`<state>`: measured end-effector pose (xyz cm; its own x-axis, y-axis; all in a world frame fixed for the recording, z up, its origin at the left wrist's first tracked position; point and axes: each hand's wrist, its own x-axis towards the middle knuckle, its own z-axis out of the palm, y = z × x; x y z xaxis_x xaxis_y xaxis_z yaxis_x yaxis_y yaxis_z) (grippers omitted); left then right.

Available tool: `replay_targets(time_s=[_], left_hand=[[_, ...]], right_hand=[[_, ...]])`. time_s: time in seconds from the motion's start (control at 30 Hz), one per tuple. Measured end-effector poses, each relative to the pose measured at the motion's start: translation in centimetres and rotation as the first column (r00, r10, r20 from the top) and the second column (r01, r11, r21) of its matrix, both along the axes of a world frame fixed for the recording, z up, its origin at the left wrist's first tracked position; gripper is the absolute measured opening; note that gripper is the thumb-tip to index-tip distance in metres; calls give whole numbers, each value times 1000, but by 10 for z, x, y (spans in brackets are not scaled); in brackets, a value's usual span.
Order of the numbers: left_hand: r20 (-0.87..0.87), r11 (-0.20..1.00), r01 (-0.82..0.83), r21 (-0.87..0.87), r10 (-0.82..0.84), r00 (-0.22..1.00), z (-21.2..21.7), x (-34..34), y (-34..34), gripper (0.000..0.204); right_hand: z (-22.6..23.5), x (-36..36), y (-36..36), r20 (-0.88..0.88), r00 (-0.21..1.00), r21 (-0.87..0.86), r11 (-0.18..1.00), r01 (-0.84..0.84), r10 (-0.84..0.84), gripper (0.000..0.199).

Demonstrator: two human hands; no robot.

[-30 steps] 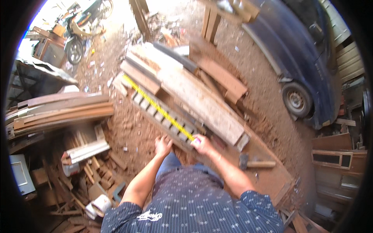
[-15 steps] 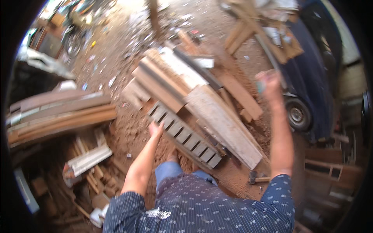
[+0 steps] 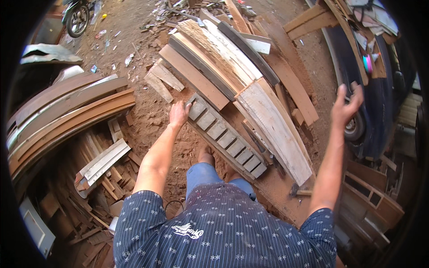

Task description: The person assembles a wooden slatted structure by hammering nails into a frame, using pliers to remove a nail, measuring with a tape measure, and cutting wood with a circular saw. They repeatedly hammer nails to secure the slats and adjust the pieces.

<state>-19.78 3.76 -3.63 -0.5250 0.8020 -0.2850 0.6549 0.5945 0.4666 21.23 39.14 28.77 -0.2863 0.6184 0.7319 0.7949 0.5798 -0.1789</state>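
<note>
- Head view, beam: one long grey notched beam (image 3: 216, 129), its row of blocks parted by dark gaps; lies aslant along the near edge of a low, dust-covered counter (image 3: 279, 193), directly ahead of the person's knees.
- Left hand (image 3: 179, 114): at the far left end of the beam, touching it; fingers bent over the end corner. Thumb side and underside hidden; whether clenched on the wood or merely resting, cannot tell.
- Right hand (image 3: 347, 106): raised, well apart from the beam, beyond its right end; fingers spread and released, holding nothing; outline slightly blurred.
- Pale plank (image 3: 278, 138): beside the beam, on its far side, running roughly parallel.
- Dark tool (image 3: 254, 137): between beam and plank; kind hard to make out.
- Hammer (image 3: 293, 190): near the right end of the beam; handle end hidden behind the right forearm.
- Offcuts (image 3: 158, 84), short: just beyond the left hand.
- Round item (image 3: 367, 63), pink and turquoise: above the right hand, apart from it; details too small.
- Vehicle (image 3: 377, 129), dark blue: wheel partly covered by the right hand.
- Motorcycle (image 3: 77, 20): cut off at upper left.
</note>
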Motion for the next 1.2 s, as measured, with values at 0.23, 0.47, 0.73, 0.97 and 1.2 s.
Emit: replay_targets(time_s=[0.23,0.47,0.73,0.97,1.2], left_hand=[[178,953,-81,291,29,984,53,13,-14,31],[929,907,-422,0,156,335,203,51,-63,50],[820,865,-416,281,8,572,347,183,-127,47],[698,836,-338,434,-75,712,439,322,-139,58],[528,830,-176,529,-160,834,473,396,-154,63]], right_hand=[[-80,59,-261,-173,985,-765,630,-135,0,15],[-216,220,-376,405,912,-903,126,410,-59,47],[-312,300,-373,407,906,-836,350,422,-120,73],[-264,308,-397,16,999,-1000,-1,17,50,52],[-35,310,-432,-585,800,-811,-58,-583,133,30]])
